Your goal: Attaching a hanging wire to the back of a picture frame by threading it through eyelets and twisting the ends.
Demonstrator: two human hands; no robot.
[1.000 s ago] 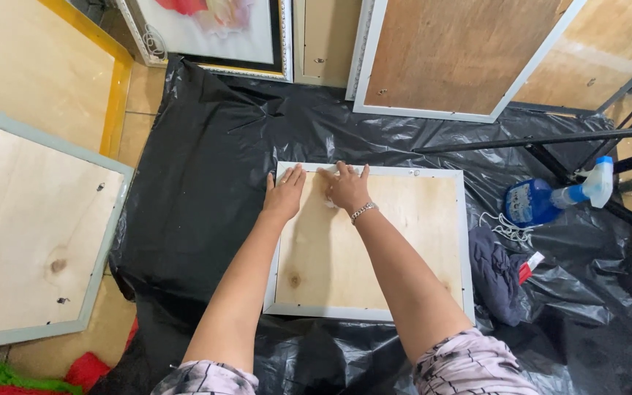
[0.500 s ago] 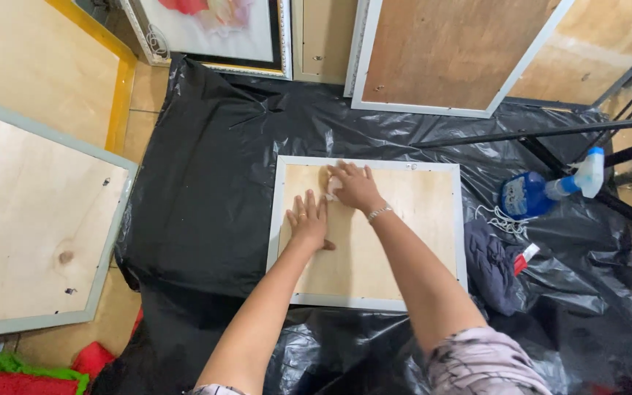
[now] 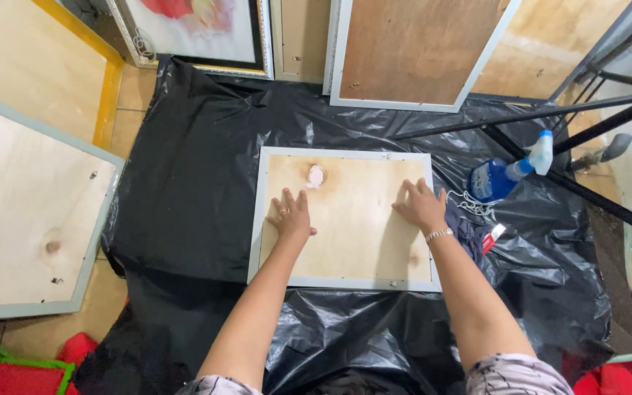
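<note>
A plywood-backed panel with a pale grey frame point(image 3: 352, 219) lies flat on black plastic sheeting point(image 3: 199, 197). My left hand point(image 3: 290, 214) rests palm down on its left part, fingers spread. Near the panel's right edge my right hand point(image 3: 422, 206), with a bracelet on the wrist, lies flat with fingers apart. A small crumpled white wad point(image 3: 315, 175) sits on the wood near the top edge, just above my left hand and touched by neither hand.
A blue spray bottle point(image 3: 502, 175) lies right of the panel beside a dark cloth point(image 3: 469, 230) and string. Black tripod legs point(image 3: 587, 124) cross the right side. A large wooden panel point(image 3: 23, 219) lies at left; more framed panels point(image 3: 411, 51) lean at the back.
Both hands were together at the panel's top edge. My left hand slid down and left, my right hand moved to the right edge, and the white wad now lies uncovered.
</note>
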